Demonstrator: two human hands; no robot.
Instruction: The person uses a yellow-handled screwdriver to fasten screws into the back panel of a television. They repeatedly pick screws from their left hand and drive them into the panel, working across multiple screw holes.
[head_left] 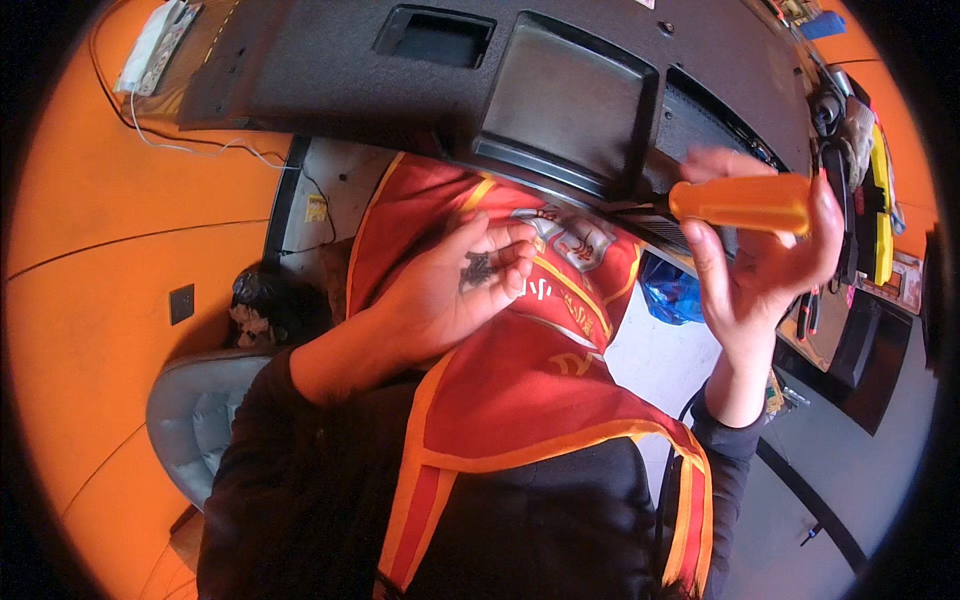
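Observation:
My left hand (445, 290) is cupped below the panel, its fingers curled over a small pile of dark screws (477, 268) in the palm. In my right hand (750, 280) is a screwdriver with an orange handle (740, 205), pointing left toward the near edge of a large black plastic panel (300, 75); its tip is too dark to make out. The panel has rectangular recesses and a slotted strip. A red and yellow apron (560, 375) lies beneath both hands.
A power strip (160, 50) with cables sits at the upper left. A grey chair (190, 420) and a black bag (260, 295) are at the left. A blue plastic bag (670, 290) lies below the panel. A yellow-and-black tool (880, 240) and other tools crowd the right side.

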